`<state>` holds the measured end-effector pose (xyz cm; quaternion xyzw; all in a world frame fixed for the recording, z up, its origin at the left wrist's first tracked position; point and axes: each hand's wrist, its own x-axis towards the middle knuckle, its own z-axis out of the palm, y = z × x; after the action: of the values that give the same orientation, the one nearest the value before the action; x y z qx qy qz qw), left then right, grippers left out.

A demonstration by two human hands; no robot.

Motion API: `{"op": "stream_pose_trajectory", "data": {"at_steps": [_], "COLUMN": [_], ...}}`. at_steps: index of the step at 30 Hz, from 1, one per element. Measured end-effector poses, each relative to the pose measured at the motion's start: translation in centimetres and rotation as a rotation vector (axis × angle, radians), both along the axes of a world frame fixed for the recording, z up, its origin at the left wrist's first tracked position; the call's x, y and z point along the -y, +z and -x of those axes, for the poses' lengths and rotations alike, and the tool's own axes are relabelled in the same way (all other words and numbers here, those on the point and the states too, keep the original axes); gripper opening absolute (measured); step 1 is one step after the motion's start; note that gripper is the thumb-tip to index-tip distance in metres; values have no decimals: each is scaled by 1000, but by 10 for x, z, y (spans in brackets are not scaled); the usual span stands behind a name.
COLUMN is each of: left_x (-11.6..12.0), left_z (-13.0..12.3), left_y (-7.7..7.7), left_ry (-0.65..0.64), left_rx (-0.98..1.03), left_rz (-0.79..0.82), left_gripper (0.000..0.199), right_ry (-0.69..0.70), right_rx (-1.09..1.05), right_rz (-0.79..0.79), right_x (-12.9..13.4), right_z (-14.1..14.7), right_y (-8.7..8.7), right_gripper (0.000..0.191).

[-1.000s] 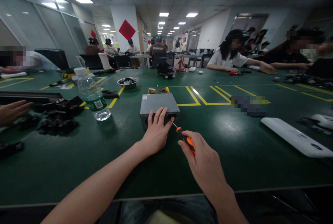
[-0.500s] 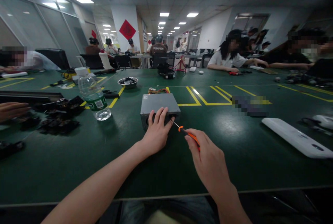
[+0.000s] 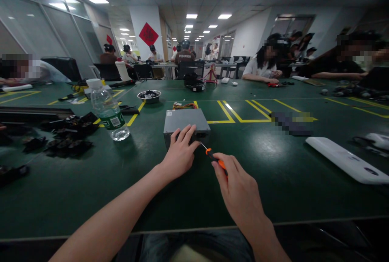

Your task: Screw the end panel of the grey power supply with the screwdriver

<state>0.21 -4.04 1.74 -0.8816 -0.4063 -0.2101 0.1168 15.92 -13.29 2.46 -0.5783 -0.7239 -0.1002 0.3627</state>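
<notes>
A grey computer power supply (image 3: 190,119) stands on the green table in front of me, a bundle of coloured wires (image 3: 185,106) behind it. My left hand (image 3: 180,150) lies against its front and top edge with the fingers spread. The thumb is by the lower front face, near the socket. My right hand (image 3: 238,181) is closed around the orange and black handle of a screwdriver (image 3: 209,152). Its thin shaft points up and left, with the tip close to my left thumb. Whether the tip touches the power supply, I cannot tell.
Left of the power supply stands a water bottle (image 3: 111,112), beside a heap of black parts (image 3: 69,136). Behind it is a metal bowl (image 3: 148,96) of small pieces. A white casing (image 3: 346,160) lies at the right. Several people sit at tables farther back.
The screwdriver and my right hand have shifted slightly left and down, and the tip sits lower, away from the socket. My left thumb has also lowered. The power supply stays in place.
</notes>
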Motion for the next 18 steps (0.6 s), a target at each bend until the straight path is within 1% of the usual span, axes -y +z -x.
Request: {"op": "stream_pose_trajectory", "data": {"at_steps": [3,6,11,15,18], "left_x": [1,1,-1,-1,0], "left_z": [1,0,-1,1,2], "left_y": [0,-2,-5,-2,2], "left_ry": [-20,-3,19,-8,-11], "left_rx": [-35,-70,-110,-95,-63], "left_rz": [-6,-12,-10,10,25], "left_gripper": [55,62,63,60,53], "right_ry": [66,85,16,1,-1], "right_rx": [-18,-16,-19,-48,-65], "right_rz": [39,29,-20,-34,-16], "right_x": [3,4,-1,-3,-4], "right_z": [3,6,2,-2,-5], "right_y": [2,4,2,0,1], "right_gripper": [26,26,28,30,30]}}
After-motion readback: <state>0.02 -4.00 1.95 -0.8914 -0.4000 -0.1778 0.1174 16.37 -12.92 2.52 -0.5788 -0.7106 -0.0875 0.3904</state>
